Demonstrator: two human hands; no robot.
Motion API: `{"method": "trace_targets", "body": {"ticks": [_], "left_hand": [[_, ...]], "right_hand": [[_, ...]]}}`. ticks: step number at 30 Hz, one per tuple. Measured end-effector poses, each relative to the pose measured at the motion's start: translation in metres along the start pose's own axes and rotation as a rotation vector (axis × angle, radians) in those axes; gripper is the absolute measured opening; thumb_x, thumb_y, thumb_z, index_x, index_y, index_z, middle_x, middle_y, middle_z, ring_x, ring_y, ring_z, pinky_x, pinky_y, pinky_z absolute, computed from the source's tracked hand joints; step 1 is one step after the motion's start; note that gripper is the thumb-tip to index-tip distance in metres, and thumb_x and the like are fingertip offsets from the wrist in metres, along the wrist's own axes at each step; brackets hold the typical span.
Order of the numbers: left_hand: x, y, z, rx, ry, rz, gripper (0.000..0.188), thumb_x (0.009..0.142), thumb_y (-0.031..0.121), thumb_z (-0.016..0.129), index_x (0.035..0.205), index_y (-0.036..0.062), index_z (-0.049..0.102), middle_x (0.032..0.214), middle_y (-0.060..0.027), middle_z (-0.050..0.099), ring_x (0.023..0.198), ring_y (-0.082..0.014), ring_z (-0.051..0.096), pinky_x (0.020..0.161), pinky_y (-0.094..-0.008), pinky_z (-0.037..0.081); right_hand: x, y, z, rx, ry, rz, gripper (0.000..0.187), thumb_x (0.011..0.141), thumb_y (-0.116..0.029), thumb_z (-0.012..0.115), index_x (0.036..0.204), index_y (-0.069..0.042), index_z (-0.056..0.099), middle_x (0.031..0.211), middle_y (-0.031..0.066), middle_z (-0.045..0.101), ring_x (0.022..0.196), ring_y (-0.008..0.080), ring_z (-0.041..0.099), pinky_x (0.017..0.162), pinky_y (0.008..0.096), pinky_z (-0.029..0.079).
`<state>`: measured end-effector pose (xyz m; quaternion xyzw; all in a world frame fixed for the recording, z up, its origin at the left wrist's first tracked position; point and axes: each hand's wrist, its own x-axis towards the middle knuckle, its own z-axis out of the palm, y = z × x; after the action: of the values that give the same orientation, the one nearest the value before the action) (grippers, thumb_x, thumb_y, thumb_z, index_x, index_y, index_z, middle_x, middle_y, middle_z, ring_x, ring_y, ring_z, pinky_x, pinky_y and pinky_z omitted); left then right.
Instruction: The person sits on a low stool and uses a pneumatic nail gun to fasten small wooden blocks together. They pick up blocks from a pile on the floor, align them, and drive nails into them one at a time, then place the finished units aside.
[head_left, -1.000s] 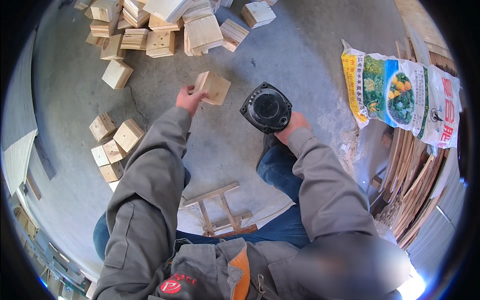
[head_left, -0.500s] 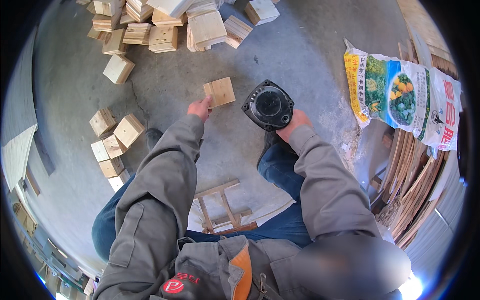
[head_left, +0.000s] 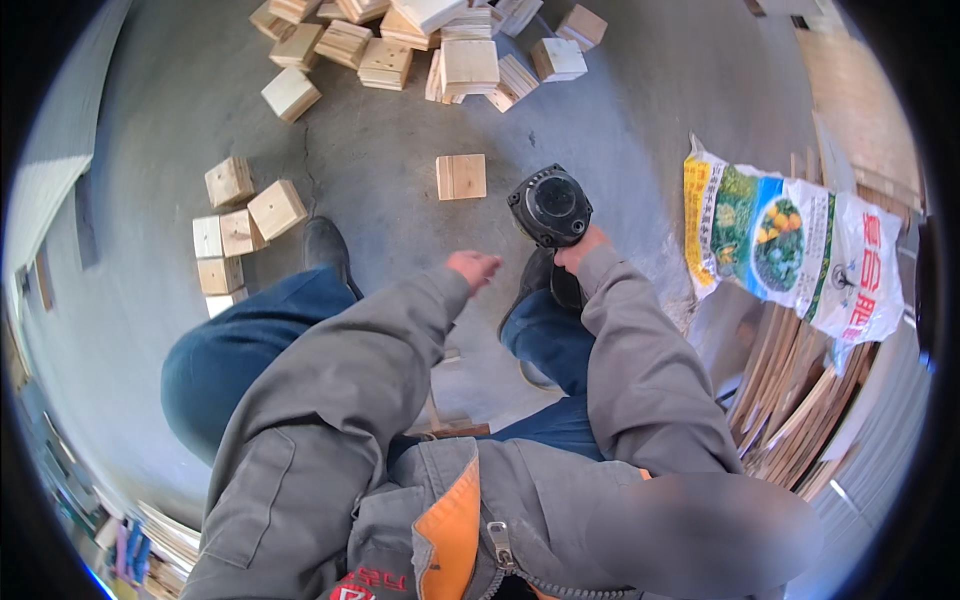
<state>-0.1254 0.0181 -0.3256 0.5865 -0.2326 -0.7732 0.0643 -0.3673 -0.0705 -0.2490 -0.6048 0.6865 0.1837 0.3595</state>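
Observation:
A square wooden block (head_left: 461,177) with layered edges lies alone on the floor in front of me. My left hand (head_left: 474,268) is nearer to me than that block and apart from it, empty, with the fingers loosely extended to the right. On the right, my right hand (head_left: 584,250) is closed around a black nail gun (head_left: 551,206), whose broad bolted cap faces up. The cap hides most of the tool's body and part of my fingers. The tool is right of the block, above my right shoe.
Wooden blocks (head_left: 470,66) are heaped at the far side, and a smaller group (head_left: 240,232) stands at left by my shoe. A printed white sack (head_left: 850,262) lies at right, over stacked thin wood strips (head_left: 800,390). A wooden frame (head_left: 455,432) sits between my legs.
My left hand has let go of the wooden block, which now lies on the floor, and has drawn back toward me. The nail gun has tilted and shifted slightly right in the view.

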Motion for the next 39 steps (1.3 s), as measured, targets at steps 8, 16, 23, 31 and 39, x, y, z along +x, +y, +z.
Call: {"method": "trace_targets", "body": {"ticks": [8, 16, 23, 31, 39], "left_hand": [[-0.071, 0.052, 0.082, -0.154, -0.19, 0.173, 0.091, 0.085, 0.07, 0.069, 0.144, 0.0018, 0.056, 0.134, -0.0154, 0.063, 0.126, -0.029, 0.056, 0.1, -0.0485, 0.049], [-0.095, 0.083, 0.094, -0.817, -0.319, 0.314, 0.07, 0.083, 0.037, 0.087, 0.132, -0.0029, 0.055, 0.123, -0.0155, 0.066, 0.115, -0.0286, 0.065, 0.098, -0.0446, 0.052], [-0.114, 0.107, 0.078, -0.927, -0.171, 0.329, 0.054, 0.081, 0.026, 0.088, 0.119, -0.0002, 0.06, 0.105, -0.0106, 0.069, 0.093, -0.0219, 0.066, 0.076, -0.0371, 0.052], [-0.121, 0.117, 0.068, -0.986, -0.129, 0.298, 0.048, 0.079, 0.022, 0.089, 0.112, -0.0014, 0.062, 0.101, -0.0097, 0.069, 0.088, -0.0209, 0.065, 0.075, -0.0353, 0.05], [-0.083, 0.1, 0.054, -0.936, -0.175, 0.306, 0.036, 0.08, 0.01, 0.086, 0.109, -0.0054, 0.07, 0.099, -0.0101, 0.074, 0.089, -0.0226, 0.068, 0.083, -0.0353, 0.053]], "right_hand": [[-0.03, 0.027, -0.001, 0.287, 0.077, -0.203, 0.052, 0.073, -0.02, 0.086, 0.122, -0.01, 0.071, 0.119, 0.0147, 0.074, 0.115, 0.0296, 0.069, 0.098, 0.0388, 0.055], [-0.018, -0.008, -0.032, 0.495, 0.093, -0.35, 0.055, 0.074, -0.02, 0.088, 0.125, -0.01, 0.07, 0.123, 0.0133, 0.073, 0.116, 0.0269, 0.069, 0.099, 0.0383, 0.054], [-0.005, -0.041, -0.048, 0.33, 0.094, -0.348, 0.056, 0.074, -0.02, 0.088, 0.126, -0.01, 0.069, 0.124, 0.0131, 0.073, 0.117, 0.0265, 0.068, 0.099, 0.0383, 0.054], [0.002, -0.055, -0.051, 0.287, 0.077, -0.357, 0.057, 0.074, -0.021, 0.089, 0.127, -0.01, 0.069, 0.124, 0.0128, 0.072, 0.117, 0.0261, 0.068, 0.099, 0.0383, 0.053], [0.02, -0.079, -0.043, 0.258, 0.046, -0.303, 0.058, 0.075, -0.021, 0.089, 0.127, -0.009, 0.069, 0.125, 0.0125, 0.072, 0.118, 0.0256, 0.068, 0.099, 0.0383, 0.053]]}}
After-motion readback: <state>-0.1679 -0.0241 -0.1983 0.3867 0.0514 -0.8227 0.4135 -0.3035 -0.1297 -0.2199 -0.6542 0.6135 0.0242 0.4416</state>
